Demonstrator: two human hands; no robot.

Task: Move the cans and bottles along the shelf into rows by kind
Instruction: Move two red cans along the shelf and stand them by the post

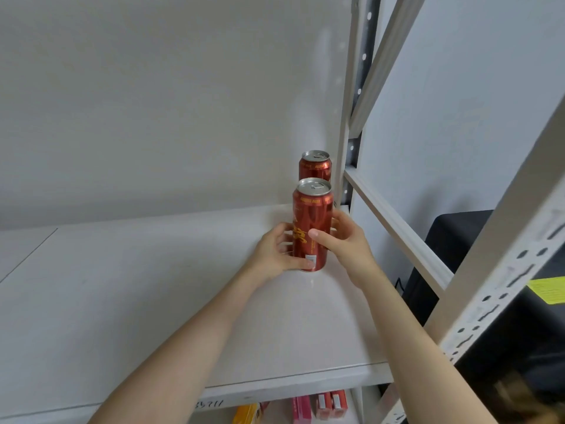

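White shelf (116, 295) is spanning the left and centre of frame, with a thin seam line crossing its far-left part.

Left hand (275, 254) is sitting just left of centre. Its fingers are curling round the left side of the front can (312, 215), and its thumb is lying across the can's lower front beside a small white sticker.

Front can is red with gold lettering and a silver top. It is standing upright between both hands, right of centre. Can't tell if its base is touching the shelf or sitting just above it.

Rear can (315, 166), same kind, is standing upright directly behind, just above the front can in frame, near the back wall. The front can is hiding its lower body, and no hand is touching it.

Right hand (344, 240) is gripping the front can from the right, thumb pressing on the front at mid-height and fingers wrapping behind.

Red and pink boxes (324, 403) are showing below the shelf edge at bottom centre.

Perforated grey post (348, 123) is standing just right of the cans.

Black box (452, 240) is sitting at far right, with a yellow-green label (547, 290) at the frame edge.
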